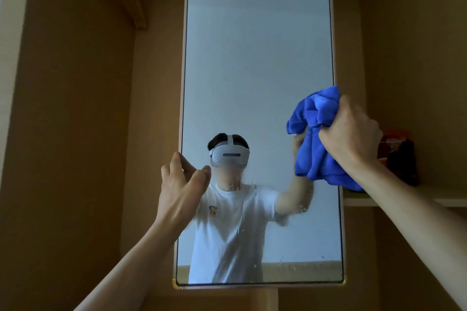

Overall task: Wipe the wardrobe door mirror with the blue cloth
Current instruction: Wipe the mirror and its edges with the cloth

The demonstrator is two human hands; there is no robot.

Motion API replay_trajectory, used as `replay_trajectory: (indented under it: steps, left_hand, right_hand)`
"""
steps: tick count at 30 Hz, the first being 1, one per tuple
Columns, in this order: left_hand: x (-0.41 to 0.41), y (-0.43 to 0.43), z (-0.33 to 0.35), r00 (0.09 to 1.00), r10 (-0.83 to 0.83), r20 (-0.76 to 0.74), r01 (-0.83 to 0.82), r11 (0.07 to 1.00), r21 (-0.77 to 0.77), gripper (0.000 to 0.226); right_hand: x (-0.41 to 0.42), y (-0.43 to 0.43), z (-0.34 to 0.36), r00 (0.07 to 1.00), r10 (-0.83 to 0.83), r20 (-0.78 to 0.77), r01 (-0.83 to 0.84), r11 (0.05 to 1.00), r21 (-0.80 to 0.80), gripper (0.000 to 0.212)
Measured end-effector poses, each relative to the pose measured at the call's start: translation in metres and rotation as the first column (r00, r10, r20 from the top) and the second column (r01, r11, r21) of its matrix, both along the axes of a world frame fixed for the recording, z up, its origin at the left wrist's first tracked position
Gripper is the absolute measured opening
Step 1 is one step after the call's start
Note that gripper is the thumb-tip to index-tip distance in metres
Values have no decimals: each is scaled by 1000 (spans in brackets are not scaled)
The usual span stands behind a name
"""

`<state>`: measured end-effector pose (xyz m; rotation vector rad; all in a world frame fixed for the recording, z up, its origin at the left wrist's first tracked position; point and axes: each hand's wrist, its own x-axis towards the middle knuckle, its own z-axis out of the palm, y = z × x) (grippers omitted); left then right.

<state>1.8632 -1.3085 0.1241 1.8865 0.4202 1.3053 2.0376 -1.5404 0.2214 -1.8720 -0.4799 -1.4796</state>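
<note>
**A:** The fingers point(328, 131) of the right hand point(353, 131) are clenching round the bunched blue cloth point(316, 156), which is sitting at the right edge of the mirror point(252, 70), about halfway up.

**B:** And the left hand point(182, 192)?

**A:** Its fingers point(177, 159) are curling round the mirror's left edge, thumb reaching over the glass. It seems to be steadying the door.

**B:** What's worrying you?

**A:** The cloth is wadded up, so I'm guessing only a small patch is meeting the glass, and that's risking streaks. The droplets point(240, 184) are clinging low in the middle, well apart from the cloth, so they could be getting missed. That thumb may be leaving prints. And a hard push could be swinging the door if the left grip is slipping.

**B:** Anything you're not making out?

**A:** The right fingertips are hiding in the folds, and I can't tell whether the cloth is actually pressing on the glass. A dark packet point(399, 156) on the shelf point(358, 201) beyond the right edge is blurring behind the wrist. The mirror's top is running out of view.
</note>
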Motion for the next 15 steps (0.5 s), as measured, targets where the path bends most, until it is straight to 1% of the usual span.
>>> replay_trajectory:
  steps: [2,5,8,11,15]
  left_hand:
    - [-2,1,1,999,-26,30,27,1000,-15,86]
    - [-5,2,-1,998,-58,37,59,998,-20,92]
    - [-8,2,-3,996,-75,44,76,997,-17,93]
    - [-11,3,-5,994,-98,53,98,995,-3,95]
    - [-14,6,-5,987,-143,69,145,989,-39,91]
  right_hand:
    - [-2,4,-1,1000,-15,8,15,1000,11,29]
    - [-5,12,-2,1000,-12,-5,12,1000,18,33]
    - [-13,24,-2,1000,4,-18,-4,1000,-1,35]
    - [-28,45,-4,1000,25,10,-25,999,-34,38]
    - [-57,85,-3,996,92,-3,-92,990,-105,44]
